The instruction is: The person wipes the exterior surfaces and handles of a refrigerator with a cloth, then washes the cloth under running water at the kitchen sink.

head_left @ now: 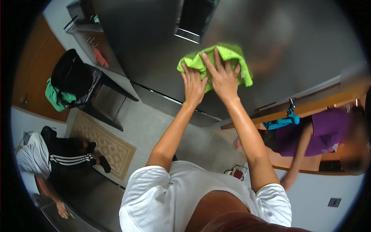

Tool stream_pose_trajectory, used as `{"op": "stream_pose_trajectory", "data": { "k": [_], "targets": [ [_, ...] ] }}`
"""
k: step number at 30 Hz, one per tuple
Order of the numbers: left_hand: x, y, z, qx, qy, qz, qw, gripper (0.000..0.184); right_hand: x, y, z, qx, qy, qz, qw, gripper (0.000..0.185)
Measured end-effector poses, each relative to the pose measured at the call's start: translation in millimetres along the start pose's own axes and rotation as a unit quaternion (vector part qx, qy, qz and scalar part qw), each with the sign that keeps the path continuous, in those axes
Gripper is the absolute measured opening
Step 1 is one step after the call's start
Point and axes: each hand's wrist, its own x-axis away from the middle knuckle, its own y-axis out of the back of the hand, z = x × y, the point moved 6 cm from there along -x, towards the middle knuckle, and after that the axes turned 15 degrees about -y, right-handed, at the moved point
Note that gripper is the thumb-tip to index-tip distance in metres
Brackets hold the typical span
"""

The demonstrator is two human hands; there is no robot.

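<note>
A bright green cleaning cloth (243, 63) lies bunched against the brushed-metal door of a refrigerator (143, 50). My right hand (223, 79) presses on the cloth with its fingers stretched and spread. Beside it, to the left, my left hand (193, 87) rests on the cloth's left part, fingers extended and its thumb near the right hand. Both palms face the metal, and neither hand is wrapped round the cloth. Above the cloth, a dark recessed dispenser (195, 19) is set into the door.
On the left, a black chair (102, 83) carries a dark pot (71, 73) and a green cloth (56, 96). A patterned mat (102, 143) covers part of the tiles. One person in striped trousers (69, 158) is lower left; another in a purple top (328, 131) is right, near wooden drawers.
</note>
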Motion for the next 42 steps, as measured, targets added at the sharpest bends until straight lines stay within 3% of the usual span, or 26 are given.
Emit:
{"op": "stream_pose_trajectory", "data": {
  "k": [2, 5, 6, 8, 11, 12, 14, 15, 16, 17, 18, 19, 20, 22, 25, 28, 30, 32, 35, 36, 37, 38, 39, 40, 42],
  "targets": [
    [23.8, 7.4, 12.5, 0.058, 0.045, -0.007, 0.997, 0.067, 10.3, -11.0, 16.2, 0.015, 0.018, -0.001, 1.000, 0.068],
    [26.5, 20.8, 13.8, 0.258, 0.083, -0.091, 0.958, 0.066, 8.0, -19.3, 38.6, -0.006, 0.031, 0.014, 0.999, 0.063],
    [27.1, 16.7, 21.8, 0.364, 0.141, -0.141, 0.910, 0.067, 1.5, -21.6, 49.5, -0.013, 0.054, 0.015, 0.998, 0.063],
    [29.2, 6.1, 33.7, 0.553, 0.242, -0.227, 0.764, 0.070, -12.5, -27.6, 77.1, -0.029, 0.092, 0.018, 0.995, 0.062],
    [0.5, 45.5, 28.6, 0.589, 0.228, -0.354, 0.690, 0.072, -34.4, -16.4, 111.8, -0.095, 0.107, 0.075, 0.987, 0.054],
    [-8.8, 52.6, 25.5, 0.630, 0.206, -0.345, 0.664, 0.071, -43.0, -6.4, 118.5, -0.115, 0.114, 0.091, 0.983, 0.052],
    [-26.0, 63.4, 23.2, 0.707, 0.157, -0.325, 0.608, 0.070, -56.2, 25.3, 112.8, -0.311, 0.105, 0.112, 0.938, 0.045],
    [-24.6, 47.6, 34.3, 0.678, 0.174, -0.330, 0.633, 0.068, -59.9, 33.5, 103.0, -0.373, 0.098, 0.120, 0.915, 0.044],
    [-27.4, 36.2, 40.4, 0.613, 0.201, -0.273, 0.713, 0.074, -62.1, 42.5, 92.4, -0.435, 0.092, 0.130, 0.886, 0.043],
    [-33.2, 32.6, 44.1, 0.373, 0.217, -0.270, 0.860, 0.085, -62.9, 51.5, 77.9, -0.522, 0.042, 0.161, 0.837, 0.042],
    [-50.9, 42.6, 32.1, 0.104, 0.221, -0.245, 0.938, 0.096, -61.4, 60.2, 65.7, -0.548, 0.008, 0.172, 0.818, 0.043],
    [-62.4, 44.6, 32.0, 0.124, 0.297, -0.229, 0.919, 0.107, -57.1, 64.5, 54.6, -0.538, -0.035, 0.165, 0.826, 0.042],
    [-69.9, 41.8, 31.9, 0.055, 0.322, -0.246, 0.913, 0.102, -55.1, 64.8, 47.4, -0.546, -0.034, 0.147, 0.824, 0.041],
    [-76.1, 53.2, 37.5, 0.013, 0.275, -0.289, 0.917, 0.094, -42.9, 49.8, 28.1, -0.543, -0.122, 0.178, 0.812, 0.042],
    [-80.9, 79.2, 63.4, -0.048, 0.194, -0.312, 0.929, 0.074, -36.8, 39.4, 16.3, -0.553, -0.153, 0.179, 0.799, 0.043],
    [-81.0, 106.2, 117.2, -0.085, 0.151, -0.350, 0.921, 0.065, -43.1, 49.8, 25.1, -0.511, -0.108, 0.171, 0.835, 0.046],
    [-68.3, 117.1, 176.7, -0.108, 0.173, -0.370, 0.906, 0.064, -54.8, 60.0, 36.9, -0.455, -0.014, 0.120, 0.882, 0.050],
    [-38.2, 119.8, 267.1, -0.106, 0.334, -0.416, 0.839, 0.056, -71.0, 72.6, 58.6, -0.370, 0.112, 0.031, 0.922, 0.051],
    [-33.8, 131.0, 273.6, -0.072, 0.479, -0.399, 0.778, 0.056, -99.9, 68.8, 90.7, -0.379, 0.180, -0.002, 0.908, 0.052],
    [-44.6, 125.5, 249.4, -0.084, 0.446, -0.422, 0.785, 0.056, -110.8, 67.2, 102.8, -0.416, 0.185, 0.016, 0.890, 0.054],
    [-58.5, 116.1, 217.9, -0.115, 0.395, -0.378, 0.829, 0.054, -120.9, 64.7, 114.9, -0.422, 0.195, 0.008, 0.885, 0.054],
    [-81.8, 134.1, 148.5, -0.159, 0.210, -0.424, 0.866, 0.054, -130.8, 60.9, 127.7, -0.428, 0.205, 0.001, 0.880, 0.055],
    [-94.4, 113.2, 123.1, -0.136, 0.186, -0.370, 0.900, 0.058, -139.8, 56.8, 138.8, -0.421, 0.220, -0.012, 0.880, 0.054],
    [-102.6, 119.5, 85.8, -0.101, 0.105, -0.372, 0.917, 0.059, -148.7, 54.8, 149.9, -0.436, 0.228, -0.034, 0.870, 0.051],
    [-116.2, 133.1, 74.8, -0.116, 0.076, -0.326, 0.935, 0.058, -157.5, 49.9, 167.8, -0.407, 0.220, -0.064, 0.884, 0.046]
  ]
}}
